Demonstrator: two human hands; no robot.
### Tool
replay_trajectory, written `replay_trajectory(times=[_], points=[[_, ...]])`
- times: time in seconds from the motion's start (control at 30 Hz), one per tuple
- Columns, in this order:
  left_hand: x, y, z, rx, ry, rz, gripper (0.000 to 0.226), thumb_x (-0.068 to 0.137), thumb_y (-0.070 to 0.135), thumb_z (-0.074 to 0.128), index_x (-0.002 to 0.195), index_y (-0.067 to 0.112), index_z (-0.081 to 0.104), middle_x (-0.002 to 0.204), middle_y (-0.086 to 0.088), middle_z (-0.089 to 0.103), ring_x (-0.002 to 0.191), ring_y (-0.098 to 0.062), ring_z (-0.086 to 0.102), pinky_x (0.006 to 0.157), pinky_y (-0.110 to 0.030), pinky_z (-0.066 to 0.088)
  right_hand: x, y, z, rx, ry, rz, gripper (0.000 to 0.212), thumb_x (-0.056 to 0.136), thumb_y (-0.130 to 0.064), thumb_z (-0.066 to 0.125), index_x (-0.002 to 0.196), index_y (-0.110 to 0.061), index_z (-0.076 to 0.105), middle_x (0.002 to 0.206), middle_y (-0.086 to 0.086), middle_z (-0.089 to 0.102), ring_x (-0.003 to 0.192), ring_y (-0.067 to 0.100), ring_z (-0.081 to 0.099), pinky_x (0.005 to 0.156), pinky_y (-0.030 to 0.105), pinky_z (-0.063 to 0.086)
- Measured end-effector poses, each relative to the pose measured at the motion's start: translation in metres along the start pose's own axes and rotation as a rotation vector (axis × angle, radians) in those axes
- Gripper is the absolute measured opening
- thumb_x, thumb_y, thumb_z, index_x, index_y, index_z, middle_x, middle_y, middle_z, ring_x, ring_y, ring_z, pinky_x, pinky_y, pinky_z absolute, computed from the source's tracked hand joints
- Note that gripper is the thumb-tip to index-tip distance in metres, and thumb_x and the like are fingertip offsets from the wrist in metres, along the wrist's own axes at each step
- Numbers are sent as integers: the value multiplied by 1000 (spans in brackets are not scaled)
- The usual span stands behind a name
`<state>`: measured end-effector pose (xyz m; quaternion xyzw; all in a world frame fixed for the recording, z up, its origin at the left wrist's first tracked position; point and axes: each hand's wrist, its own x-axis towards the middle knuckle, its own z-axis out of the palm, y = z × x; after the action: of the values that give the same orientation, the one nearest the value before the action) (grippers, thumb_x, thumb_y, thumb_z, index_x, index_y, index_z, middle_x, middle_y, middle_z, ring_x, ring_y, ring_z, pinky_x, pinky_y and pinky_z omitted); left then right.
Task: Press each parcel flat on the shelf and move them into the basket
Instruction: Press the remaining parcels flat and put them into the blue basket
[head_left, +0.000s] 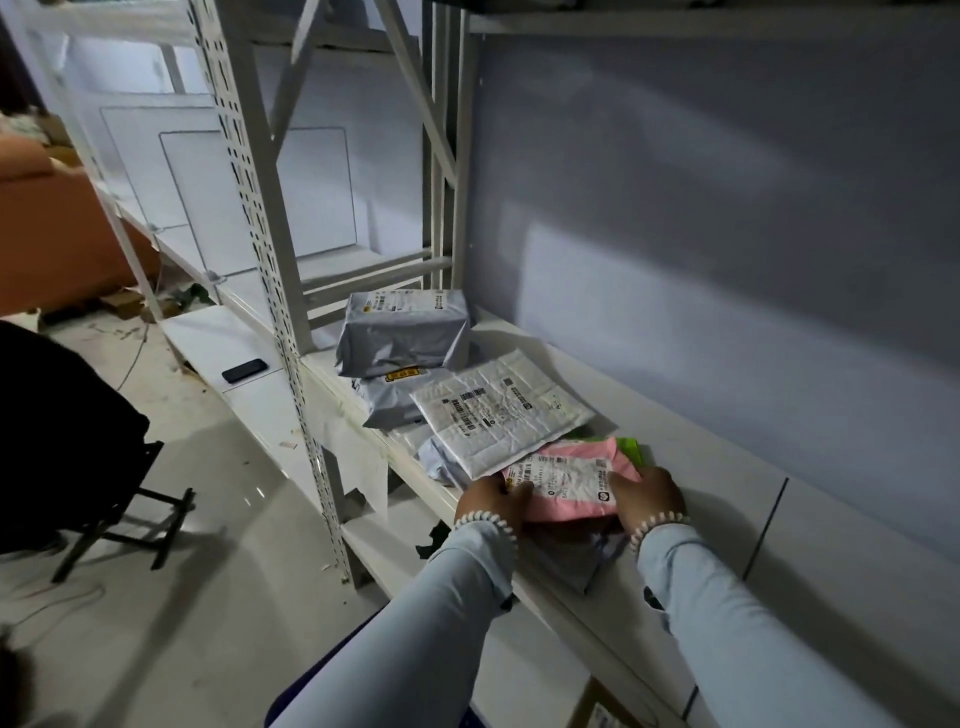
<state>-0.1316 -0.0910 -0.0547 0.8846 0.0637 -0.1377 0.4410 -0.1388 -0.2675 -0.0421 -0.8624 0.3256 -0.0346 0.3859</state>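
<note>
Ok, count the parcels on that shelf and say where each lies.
At least 5: a grey parcel stacked on a second grey one at the far end, a white bubble mailer in the middle, a pink parcel between both hands, a green one beneath. Others may be hidden underneath.

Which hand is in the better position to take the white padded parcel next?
Probably the left hand: it grips the pink parcel's left edge, right beside the white padded parcel. The right hand is farther, beyond the pink parcel.
</note>
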Motion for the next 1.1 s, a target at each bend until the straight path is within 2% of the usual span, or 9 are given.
replay_trajectory(times=[0.13,0.23,0.33,0.47,0.57,0.67,0.77,0.93,1.1], points=[[-5,1,3,-25,-11,8,34,90,38,56,107,10,67,105,-10,70,96,-27,66,88,-26,51,-9,5,-8,63,95,9,35,81,-29,51,104,-5,63,111,23,65,103,40,60,86,39,49],[-11,2,8,-84,-48,50,28,89,37,57,99,13,67,98,-11,72,85,-30,69,81,-37,58,-26,13,-10,-170,264,2,38,79,-28,55,114,-13,56,122,19,54,113,40,48,92,46,41],[-21,9,20,-69,-131,84,23,89,36,57,96,15,64,98,-11,71,82,-31,71,77,-35,59,-42,22,-1,-332,416,-325,45,79,-27,55,121,-13,56,128,15,54,116,38,46,97,52,38],[-32,18,46,33,-243,145,27,91,26,53,107,11,67,108,-13,70,100,-29,67,89,-35,54,-46,37,15,-235,168,-639,53,87,-38,34,133,-19,53,140,6,51,129,28,45,109,45,35],[-37,12,55,229,-244,160,34,95,29,47,109,7,69,116,-14,67,107,-28,62,88,-28,46,-45,55,18,-328,-80,-613,61,92,-49,21,142,-22,43,147,7,44,135,27,41,113,38,31],[-41,8,62,294,-228,150,38,93,39,51,107,10,70,116,-13,67,106,-26,62,81,-23,44,-41,87,8,-621,-124,-578,78,90,-59,-7,140,-29,45,144,0,49,130,23,48,106,43,39],[-41,12,67,307,-234,166,33,92,35,55,108,10,70,117,-12,67,108,-25,62,80,-22,43,-45,105,-5,-641,-82,-482,59,96,-52,11,128,-34,58,130,-7,61,115,20,62,92,42,51],[-46,18,70,336,-239,182,34,94,31,54,113,8,68,122,-14,65,112,-28,60,89,-26,44,-42,124,-25,-639,-61,-417,56,94,-52,21,149,-43,14,160,-13,7,148,14,8,117,46,6],[-50,15,72,183,-279,167,28,91,25,56,106,5,69,112,-16,68,98,-32,66,88,-35,53,-43,142,-48,-601,27,-290,58,97,-47,27,151,-35,10,161,-11,2,148,13,2,118,48,5]])
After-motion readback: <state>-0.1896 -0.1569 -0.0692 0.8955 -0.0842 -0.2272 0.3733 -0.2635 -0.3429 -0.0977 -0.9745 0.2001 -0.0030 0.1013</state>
